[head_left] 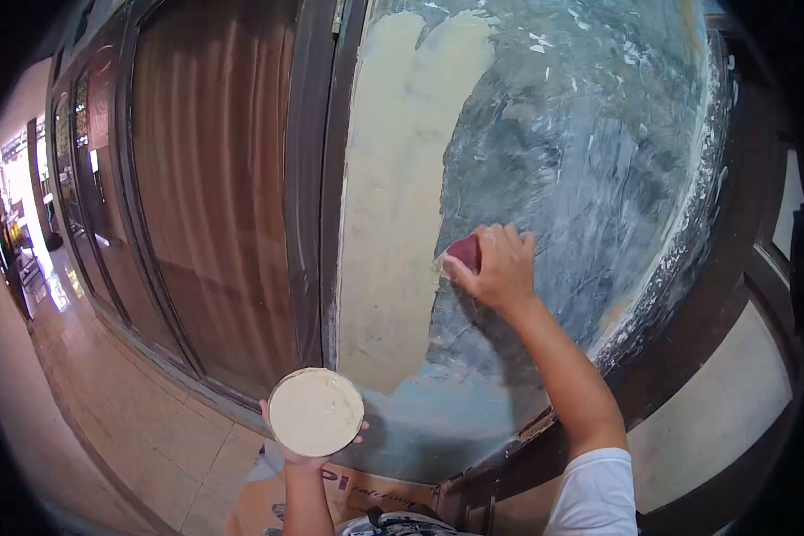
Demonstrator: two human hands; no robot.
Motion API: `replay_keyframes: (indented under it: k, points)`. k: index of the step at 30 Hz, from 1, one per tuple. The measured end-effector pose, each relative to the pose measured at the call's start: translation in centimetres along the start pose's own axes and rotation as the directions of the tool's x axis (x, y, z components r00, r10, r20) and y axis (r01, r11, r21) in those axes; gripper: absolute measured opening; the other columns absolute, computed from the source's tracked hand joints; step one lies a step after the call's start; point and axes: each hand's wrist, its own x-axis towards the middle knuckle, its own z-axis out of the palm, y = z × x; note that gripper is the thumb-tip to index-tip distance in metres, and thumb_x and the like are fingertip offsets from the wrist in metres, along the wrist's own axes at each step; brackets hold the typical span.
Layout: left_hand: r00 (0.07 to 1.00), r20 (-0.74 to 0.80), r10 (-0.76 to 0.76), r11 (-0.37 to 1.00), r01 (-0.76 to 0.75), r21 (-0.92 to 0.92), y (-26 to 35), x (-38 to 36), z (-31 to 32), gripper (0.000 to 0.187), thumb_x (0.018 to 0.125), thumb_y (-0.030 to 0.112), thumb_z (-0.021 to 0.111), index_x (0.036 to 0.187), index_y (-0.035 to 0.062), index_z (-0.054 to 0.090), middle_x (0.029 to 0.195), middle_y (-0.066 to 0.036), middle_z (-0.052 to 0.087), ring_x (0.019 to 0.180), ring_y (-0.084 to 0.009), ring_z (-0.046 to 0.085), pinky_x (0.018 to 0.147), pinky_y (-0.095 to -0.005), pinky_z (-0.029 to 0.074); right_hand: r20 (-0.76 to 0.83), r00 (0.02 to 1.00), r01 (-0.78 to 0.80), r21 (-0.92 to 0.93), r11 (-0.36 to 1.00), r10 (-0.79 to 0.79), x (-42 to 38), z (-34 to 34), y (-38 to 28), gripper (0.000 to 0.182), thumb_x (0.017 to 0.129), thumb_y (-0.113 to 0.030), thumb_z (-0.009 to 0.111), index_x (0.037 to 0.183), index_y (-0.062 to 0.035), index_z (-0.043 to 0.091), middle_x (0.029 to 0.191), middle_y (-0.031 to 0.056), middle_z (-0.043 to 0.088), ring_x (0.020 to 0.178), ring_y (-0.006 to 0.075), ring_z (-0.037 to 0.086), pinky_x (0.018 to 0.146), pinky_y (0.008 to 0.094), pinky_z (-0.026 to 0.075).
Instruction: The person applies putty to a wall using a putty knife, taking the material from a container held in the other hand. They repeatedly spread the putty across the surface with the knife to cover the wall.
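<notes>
Tub [315, 413] opens upward; red scraper [464, 254] in right hand [502, 270] points left.

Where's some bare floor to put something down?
The tiled floor looks bare between the curtained glass door and the cardboard. It's crowded at the bottom middle, where the left hand and tub of cream paste partly hide the cardboard.

Curtain [214, 170]: brown, hanging in folds, 10 o'clock
Floor [174, 442]: pale tiles, glossy, 8 o'clock
Cardboard [255, 502]: printed with lettering, 7 o'clock
Panel [728, 402]: pale, inside a dark frame [683, 357], 4 o'clock
</notes>
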Motion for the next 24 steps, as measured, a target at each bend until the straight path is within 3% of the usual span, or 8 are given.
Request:
replay_keyframes:
  k: [6,8,10,12,14,18,21,24]
  points:
    - [0.999,-0.037,-0.003,0.995,0.007,0.101,0.0,-0.2,-0.5,0.119,0.080,0.095,0.045,0.161,0.0080,0.030,0.150,-0.039,0.042,0.118,-0.0727,0.050,0.088,-0.0793,0.051,-0.006,0.999,-0.040,0.050,0.998,0.041,-0.3,-0.4,-0.6,0.053,0.078,-0.051,0.082,0.103,-0.0056,0.067,0.089,0.0069,0.060,0.083,0.0274,0.053,0.072,0.0442,0.034]
    - [0.995,-0.097,0.021,0.966,0.005,0.259,0.3,-0.6,-1.0,0.108,0.082,0.094,0.043,0.158,0.0178,0.040,0.151,-0.026,0.049,0.113,-0.0693,0.055,0.078,-0.0744,0.053,0.093,0.994,0.054,0.001,0.999,-0.054,-0.8,-0.2,-0.8,0.054,0.078,-0.051,0.082,0.103,-0.0060,0.068,0.088,0.0064,0.060,0.083,0.0274,0.053,0.072,0.0441,0.035]
    - [0.994,-0.110,0.006,0.983,0.014,0.183,0.3,-0.7,-0.8,0.108,0.082,0.094,0.045,0.158,0.0167,0.039,0.152,-0.027,0.048,0.114,-0.0702,0.054,0.079,-0.0766,0.053,0.022,0.999,0.040,-0.013,0.999,-0.040,0.8,-0.1,0.0,0.054,0.077,-0.050,0.083,0.105,-0.0062,0.067,0.088,0.0056,0.061,0.084,0.0272,0.054,0.073,0.0440,0.035]
    - [0.993,-0.114,0.012,0.989,0.005,0.150,0.2,-0.7,-0.7,0.108,0.083,0.093,0.045,0.159,0.0158,0.038,0.152,-0.029,0.047,0.116,-0.0714,0.053,0.082,-0.0790,0.053,-0.110,0.984,-0.143,0.002,0.990,0.142,2.2,-0.4,0.4,0.053,0.078,-0.049,0.083,0.106,-0.0066,0.067,0.088,0.0051,0.061,0.085,0.0271,0.054,0.074,0.0440,0.036]
    - [0.997,-0.080,0.014,0.990,-0.003,0.139,-0.1,-0.6,-0.2,0.107,0.084,0.091,0.045,0.159,0.0160,0.037,0.153,-0.030,0.045,0.116,-0.0729,0.052,0.082,-0.0800,0.053,-0.122,0.984,-0.130,-0.004,0.992,0.129,1.5,-0.4,0.2,0.052,0.078,-0.049,0.082,0.105,-0.0069,0.067,0.089,0.0047,0.062,0.085,0.0273,0.054,0.075,0.0442,0.036]
    - [0.999,-0.043,0.021,0.998,-0.018,0.065,-0.3,-0.6,0.0,0.119,0.080,0.095,0.044,0.161,0.0101,0.030,0.152,-0.038,0.041,0.118,-0.0750,0.049,0.084,-0.0801,0.052,0.143,0.989,0.034,0.017,0.999,-0.036,-0.5,-0.4,-0.9,0.051,0.080,-0.051,0.081,0.104,-0.0075,0.067,0.091,0.0060,0.061,0.083,0.0279,0.054,0.074,0.0453,0.036]
    - [0.998,-0.062,0.016,1.000,-0.015,0.019,-0.6,-0.7,0.3,0.118,0.080,0.095,0.044,0.161,0.0111,0.030,0.153,-0.037,0.041,0.117,-0.0755,0.049,0.085,-0.0804,0.051,-0.073,0.987,-0.147,-0.047,0.988,0.144,2.5,-0.8,0.6,0.055,0.080,-0.051,0.082,0.107,-0.0069,0.065,0.094,0.0084,0.060,0.086,0.0286,0.056,0.075,0.0456,0.036]
    - [0.997,-0.076,0.013,1.000,-0.011,0.025,-0.5,-0.6,-0.2,0.117,0.080,0.095,0.044,0.161,0.0111,0.031,0.153,-0.036,0.040,0.117,-0.0758,0.048,0.086,-0.0814,0.051,-0.138,0.981,-0.142,-0.017,0.990,0.138,3.1,-1.1,1.9,0.056,0.079,-0.050,0.084,0.107,-0.0063,0.062,0.096,0.0084,0.060,0.088,0.0303,0.057,0.078,0.0460,0.037]
